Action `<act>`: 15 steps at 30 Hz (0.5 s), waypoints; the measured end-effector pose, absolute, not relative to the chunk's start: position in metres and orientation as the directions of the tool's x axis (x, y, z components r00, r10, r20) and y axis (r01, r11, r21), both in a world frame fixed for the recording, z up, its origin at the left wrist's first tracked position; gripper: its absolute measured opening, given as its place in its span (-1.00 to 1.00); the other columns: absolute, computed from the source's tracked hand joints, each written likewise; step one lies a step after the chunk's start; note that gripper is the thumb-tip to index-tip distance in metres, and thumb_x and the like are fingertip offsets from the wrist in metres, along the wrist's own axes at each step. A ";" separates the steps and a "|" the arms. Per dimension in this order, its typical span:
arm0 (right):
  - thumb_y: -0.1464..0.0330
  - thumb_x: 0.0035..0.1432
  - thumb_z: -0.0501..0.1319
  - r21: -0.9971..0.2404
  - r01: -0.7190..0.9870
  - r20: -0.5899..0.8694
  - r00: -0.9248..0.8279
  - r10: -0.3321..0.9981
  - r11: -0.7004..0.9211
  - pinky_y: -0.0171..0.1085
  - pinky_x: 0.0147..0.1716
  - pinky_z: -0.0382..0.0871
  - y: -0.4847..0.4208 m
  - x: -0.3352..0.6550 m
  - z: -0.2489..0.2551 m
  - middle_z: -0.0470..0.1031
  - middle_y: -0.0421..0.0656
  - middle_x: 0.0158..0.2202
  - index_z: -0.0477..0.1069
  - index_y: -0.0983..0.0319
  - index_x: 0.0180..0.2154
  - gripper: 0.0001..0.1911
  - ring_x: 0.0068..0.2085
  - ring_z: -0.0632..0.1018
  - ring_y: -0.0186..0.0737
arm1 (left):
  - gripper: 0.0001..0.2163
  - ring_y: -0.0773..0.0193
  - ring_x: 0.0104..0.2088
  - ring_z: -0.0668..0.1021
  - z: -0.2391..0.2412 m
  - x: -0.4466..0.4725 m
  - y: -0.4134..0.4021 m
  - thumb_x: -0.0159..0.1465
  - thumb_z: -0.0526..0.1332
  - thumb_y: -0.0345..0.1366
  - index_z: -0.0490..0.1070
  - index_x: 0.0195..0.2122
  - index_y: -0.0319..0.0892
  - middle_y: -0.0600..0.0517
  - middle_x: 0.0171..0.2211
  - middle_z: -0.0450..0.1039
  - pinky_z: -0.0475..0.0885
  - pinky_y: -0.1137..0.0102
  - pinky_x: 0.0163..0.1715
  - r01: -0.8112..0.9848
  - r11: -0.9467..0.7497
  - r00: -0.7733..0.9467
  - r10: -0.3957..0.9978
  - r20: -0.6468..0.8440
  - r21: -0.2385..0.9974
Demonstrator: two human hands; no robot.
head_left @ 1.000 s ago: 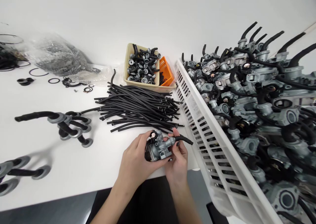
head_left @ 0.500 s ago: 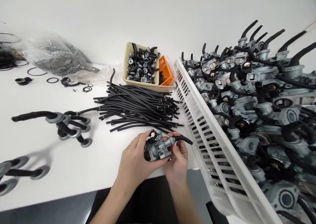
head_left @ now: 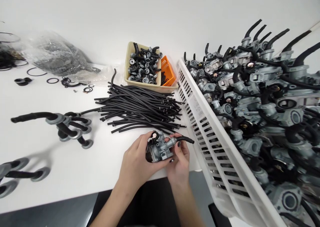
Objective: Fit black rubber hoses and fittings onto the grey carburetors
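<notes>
A small grey metal carburetor [head_left: 160, 147] is held just above the front edge of the white table [head_left: 75, 167]. My left hand [head_left: 136, 160] wraps round its left side and underside. My right hand [head_left: 180, 160] pinches its right end, where a short black rubber hose [head_left: 185, 139] sticks out to the right. A brass-coloured cap shows on top of the part. Behind my hands lies a heap of black rubber hoses [head_left: 140, 108].
A white slotted crate [head_left: 212, 137] at the right is piled with several carburetors [head_left: 262, 97]. A beige tray [head_left: 128, 65] of small fittings and an orange basket [head_left: 167, 70] stand at the back. Capped hoses [head_left: 65, 125], O-rings [head_left: 52, 81] and a plastic bag [head_left: 57, 55] lie at the left.
My hands and the carburetor have stayed almost in place; the view has shifted slightly. My right fingers have moved a little on the hose end.
</notes>
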State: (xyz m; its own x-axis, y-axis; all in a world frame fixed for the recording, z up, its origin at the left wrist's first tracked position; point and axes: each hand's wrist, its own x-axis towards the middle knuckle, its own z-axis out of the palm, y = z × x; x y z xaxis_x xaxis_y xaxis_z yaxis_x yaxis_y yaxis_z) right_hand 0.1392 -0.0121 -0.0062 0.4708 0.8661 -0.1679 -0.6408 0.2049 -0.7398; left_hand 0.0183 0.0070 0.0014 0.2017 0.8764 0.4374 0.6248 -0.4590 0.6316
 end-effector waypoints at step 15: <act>0.26 -0.04 0.44 -0.732 -0.651 -0.158 0.450 0.879 0.202 -0.17 -0.15 0.46 -0.014 0.140 -0.006 0.58 -0.21 -0.27 0.57 0.12 -0.28 -0.78 -0.27 0.59 -0.22 | -0.37 0.09 -0.17 0.62 0.003 0.017 0.006 0.01 0.41 -0.08 0.23 0.05 -0.15 -0.07 -0.13 0.53 0.57 0.33 -0.30 0.621 -0.447 0.201 0.885 0.420 0.644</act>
State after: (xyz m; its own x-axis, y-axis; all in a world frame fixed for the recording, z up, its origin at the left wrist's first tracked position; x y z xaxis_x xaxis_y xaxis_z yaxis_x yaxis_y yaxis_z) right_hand 0.1398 -0.0136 -0.0064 0.4504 0.8787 -0.1580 -0.6510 0.2021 -0.7317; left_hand 0.0172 0.0063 0.0030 0.2014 0.8851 0.4196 0.6214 -0.4466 0.6437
